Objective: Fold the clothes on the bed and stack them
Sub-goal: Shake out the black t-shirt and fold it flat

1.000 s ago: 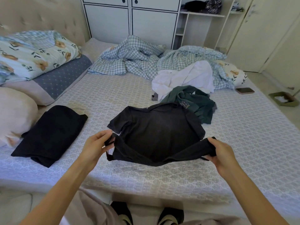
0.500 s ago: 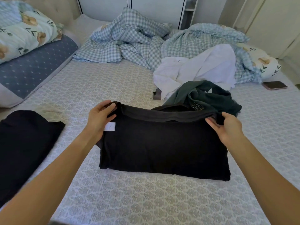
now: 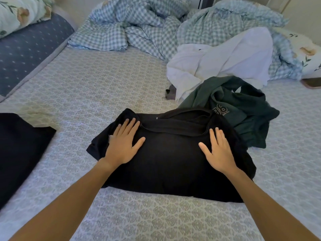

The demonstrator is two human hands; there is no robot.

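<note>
The black T-shirt (image 3: 166,159) lies on the patterned bed sheet (image 3: 97,94), folded once so that its hem edge sits just below the collar. The left hand (image 3: 124,145) rests flat on the left portion of the shirt, fingers straight and slightly spread, gripping nothing. The right hand (image 3: 218,152) rests flat on the right portion in the same manner, fingers extended and palm down. Both forearms reach in from the near edge of the view.

To the left, apart from the T-shirt, a folded dark garment (image 3: 20,153) lies on the sheet, cut off by the frame edge. Just beyond the T-shirt's right shoulder, a crumpled dark green garment (image 3: 243,108) with a printed number touches the shirt. A crumpled white garment (image 3: 225,61) lies behind the green one and overlaps it. A phone (image 3: 311,83) lies at the right edge, near the white garment.

Farther back, a blue checked duvet (image 3: 142,26) is bunched across the bed. A blue dotted pillow (image 3: 29,49) lies at the far left with a floral pillow (image 3: 19,13) on top of it. A second floral pillow (image 3: 305,54) sits at the far right.

No container is visible.

Compared with the frame half a second earlier, both hands have released the folded edge, which they pinched at the collar line, and now lie flat lower on the shirt. The shirt's left sleeve now protrudes beside the left hand.
</note>
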